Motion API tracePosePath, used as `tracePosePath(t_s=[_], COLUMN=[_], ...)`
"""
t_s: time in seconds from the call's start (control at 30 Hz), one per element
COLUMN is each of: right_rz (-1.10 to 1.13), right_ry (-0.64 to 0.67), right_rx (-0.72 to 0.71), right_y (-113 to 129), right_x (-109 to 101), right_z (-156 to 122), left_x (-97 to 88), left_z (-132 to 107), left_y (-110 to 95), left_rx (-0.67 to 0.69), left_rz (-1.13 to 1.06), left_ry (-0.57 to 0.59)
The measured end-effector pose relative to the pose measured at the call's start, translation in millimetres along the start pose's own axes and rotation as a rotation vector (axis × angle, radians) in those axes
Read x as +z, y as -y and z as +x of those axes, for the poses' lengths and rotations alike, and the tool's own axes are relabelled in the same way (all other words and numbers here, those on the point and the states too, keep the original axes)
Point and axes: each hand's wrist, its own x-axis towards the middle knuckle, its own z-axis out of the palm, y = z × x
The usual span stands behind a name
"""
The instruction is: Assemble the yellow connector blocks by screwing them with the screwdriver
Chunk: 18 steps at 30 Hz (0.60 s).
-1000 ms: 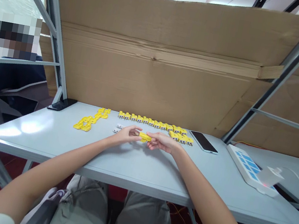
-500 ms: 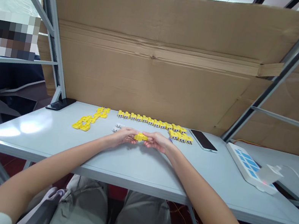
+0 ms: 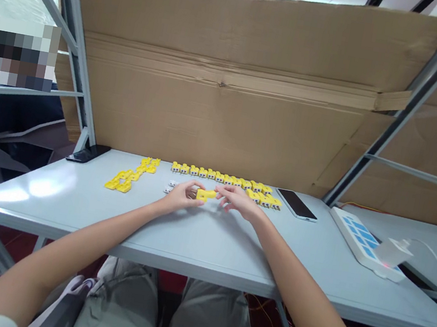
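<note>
A yellow piece (image 3: 205, 195) is held above the table (image 3: 188, 237), on the wearer's side of the long row (image 3: 220, 177) of yellow-and-white pieces, roughly opposite its middle. Its left end is pinched between the thumb and fingers of the left hand (image 3: 179, 197), and something darker, too small to make out, is also seen between those fingers. The right hand (image 3: 239, 201) is half curled, with its fingertips brought right up to the piece's other end; whether that end is gripped or only brushed cannot be told. The white parts (image 3: 169, 187) are laid in front of the row's left end, partly covered by the left hand. The flat yellow parts (image 3: 124, 185) are spread to the left of the row, and the phone (image 3: 297, 205) is set beyond its right end.

For the handling in hand, the left pinch is best kept firm but light, so that the piece is not twisted. Pressure from the right fingertips should probably be applied squarely along its length, with the far edge left uncovered so that any misfit can be seen. Both wrists are best kept low, and the row's front edge should not be brushed.
</note>
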Motion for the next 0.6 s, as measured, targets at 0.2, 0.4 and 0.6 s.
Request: tracePosePath(t_s=[0.2, 0.4, 0.6], right_rz=[-0.78, -0.72, -0.702], right_ry=[-0.348, -0.119, -0.189], right_rx=[0.209, 0.385, 0.342], right_y=[-12.3, -22.8, -17.2], right_x=[-41.6, -55.7, -57.4], right_z=[2.1, 5.1, 0.0], left_x=[0.2, 0.2, -2.6], left_z=[1.2, -1.6, -2.0], left_y=[7.3, -0.9, -2.7], left_rx=[-0.014, -0.097, 0.033], left_rz=[0.095, 0.367, 0.535], left_ry=[0.017, 0.036, 0.122])
